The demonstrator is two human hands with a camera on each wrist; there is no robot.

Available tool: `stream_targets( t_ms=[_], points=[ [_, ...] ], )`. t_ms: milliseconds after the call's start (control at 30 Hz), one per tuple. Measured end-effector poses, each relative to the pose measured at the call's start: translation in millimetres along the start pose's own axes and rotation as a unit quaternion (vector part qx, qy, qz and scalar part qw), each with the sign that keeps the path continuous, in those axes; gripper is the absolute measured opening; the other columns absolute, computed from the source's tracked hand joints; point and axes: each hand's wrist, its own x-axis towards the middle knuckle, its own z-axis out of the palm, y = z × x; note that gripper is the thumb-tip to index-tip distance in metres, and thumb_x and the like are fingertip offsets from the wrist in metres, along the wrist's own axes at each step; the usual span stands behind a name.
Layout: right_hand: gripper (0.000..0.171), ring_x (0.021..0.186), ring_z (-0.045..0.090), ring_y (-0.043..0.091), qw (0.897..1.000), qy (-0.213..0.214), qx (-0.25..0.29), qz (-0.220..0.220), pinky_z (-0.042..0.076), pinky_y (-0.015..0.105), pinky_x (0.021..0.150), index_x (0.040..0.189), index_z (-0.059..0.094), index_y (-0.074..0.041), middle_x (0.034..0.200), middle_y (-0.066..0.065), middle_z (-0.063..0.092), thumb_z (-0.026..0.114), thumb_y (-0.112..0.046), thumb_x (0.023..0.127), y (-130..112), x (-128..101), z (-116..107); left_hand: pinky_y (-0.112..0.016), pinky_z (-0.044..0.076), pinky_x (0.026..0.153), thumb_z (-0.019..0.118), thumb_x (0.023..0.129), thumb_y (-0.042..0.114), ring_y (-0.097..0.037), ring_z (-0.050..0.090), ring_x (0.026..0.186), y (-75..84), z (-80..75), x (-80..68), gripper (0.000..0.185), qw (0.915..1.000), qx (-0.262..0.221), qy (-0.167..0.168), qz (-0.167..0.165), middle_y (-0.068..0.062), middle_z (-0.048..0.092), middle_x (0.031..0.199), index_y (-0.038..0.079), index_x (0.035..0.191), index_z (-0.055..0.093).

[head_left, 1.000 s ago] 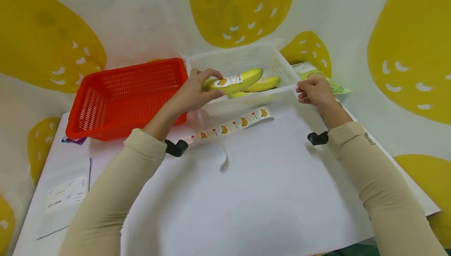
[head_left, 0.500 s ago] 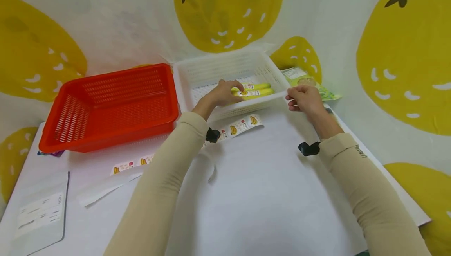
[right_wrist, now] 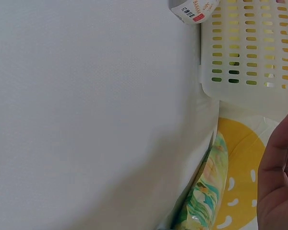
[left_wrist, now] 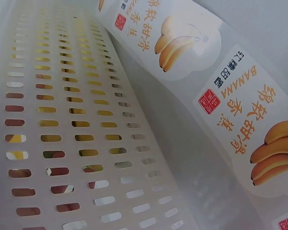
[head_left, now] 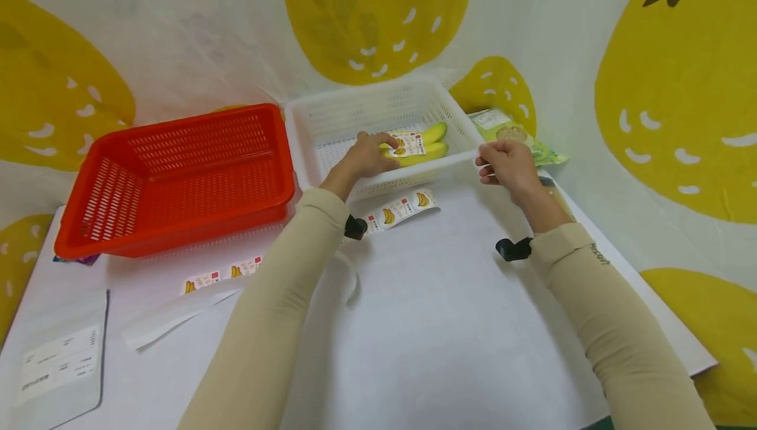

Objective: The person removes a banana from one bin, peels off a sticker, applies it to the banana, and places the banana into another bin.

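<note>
A white perforated basket (head_left: 361, 101) stands at the back of the table with yellow bananas lying in it. My left hand (head_left: 367, 157) reaches over the front rim and grips the front banana (head_left: 430, 155) near its left end. Just behind lies another banana (head_left: 434, 133), and banana-print labels show on top of them. Through the slots of the basket wall (left_wrist: 96, 124), the left wrist view shows yellow fruit and reddish fingers. My right hand (head_left: 505, 162) pinches the basket's front right corner; its thumb (right_wrist: 281, 139) is right by the rim in the right wrist view.
Left of the white basket is a red basket (head_left: 177, 177). A strip of banana labels (head_left: 393, 212) curls along the table in front, with white backing paper (head_left: 177, 315) further left. A grey-white pouch (head_left: 62, 358) lies at the left; a green packet (head_left: 511, 134) is behind my right hand.
My left hand has lowered a banana from above the white basket's front rim into it, beside the others. Since half a second ago, the bananas have shifted slightly. The right hand stays at the corner.
</note>
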Motion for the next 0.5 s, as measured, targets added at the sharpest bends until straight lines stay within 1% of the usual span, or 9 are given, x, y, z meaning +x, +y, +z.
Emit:
stream_targets(
  t_ms=[167,300,367,433,500],
  points=[
    [0.039,0.07,0.062,0.008,1.0,-0.021,-0.006,0.003,0.058,0.018,0.068,0.126,0.057,-0.006,0.088,-0.007,0.064,0.056,-0.038,0.104,-0.3,6.6,9.9,-0.054,0.04,0.114,0.071,0.097,0.032,-0.036,0.049,0.125,-9.8,-1.9,-6.7,0.049,0.9997,-0.009,0.016,-0.016,-0.02,0.035,0.147,0.021,0.142,0.056],
    [0.037,0.067,0.061,0.006,0.999,-0.037,0.006,-0.011,0.058,0.018,0.066,0.125,0.056,-0.005,0.082,-0.01,0.064,0.057,-0.035,0.104,-0.9,14.2,13.5,-0.053,0.043,0.11,0.068,0.098,0.03,-0.037,0.051,0.125,-16.3,-6.9,-13.3,0.049,0.9994,-0.006,0.032,-0.016,-0.022,0.033,0.15,0.02,0.144,0.056],
    [0.036,0.065,0.062,0.005,0.999,-0.039,0.011,-0.017,0.058,0.018,0.065,0.123,0.056,-0.004,0.079,-0.012,0.064,0.058,-0.034,0.104,0.6,18.2,13.6,-0.052,0.044,0.108,0.065,0.099,0.028,-0.037,0.052,0.124,-18.9,-10.1,-19.1,0.045,0.9987,-0.005,0.049,-0.012,-0.022,0.034,0.151,0.02,0.143,0.057],
    [0.034,0.065,0.062,0.004,0.999,-0.031,0.015,-0.012,0.058,0.017,0.065,0.121,0.057,-0.006,0.077,-0.012,0.064,0.059,-0.034,0.103,5.5,17.4,9.6,-0.05,0.046,0.105,0.061,0.1,0.026,-0.036,0.053,0.122,-21.1,-9.7,-25.6,0.041,0.9974,-0.002,0.072,0.006,-0.021,0.039,0.149,0.019,0.141,0.059],
    [0.03,0.063,0.062,0.004,1.0,-0.016,0.022,-0.002,0.058,0.017,0.065,0.118,0.056,-0.009,0.076,-0.012,0.064,0.06,-0.033,0.103,11.2,15.8,5.3,-0.048,0.047,0.102,0.058,0.101,0.026,-0.034,0.055,0.119,-25.0,-9.1,-37.4,0.037,0.9939,-0.003,0.106,0.03,-0.019,0.047,0.145,0.018,0.137,0.063]
  ],
)
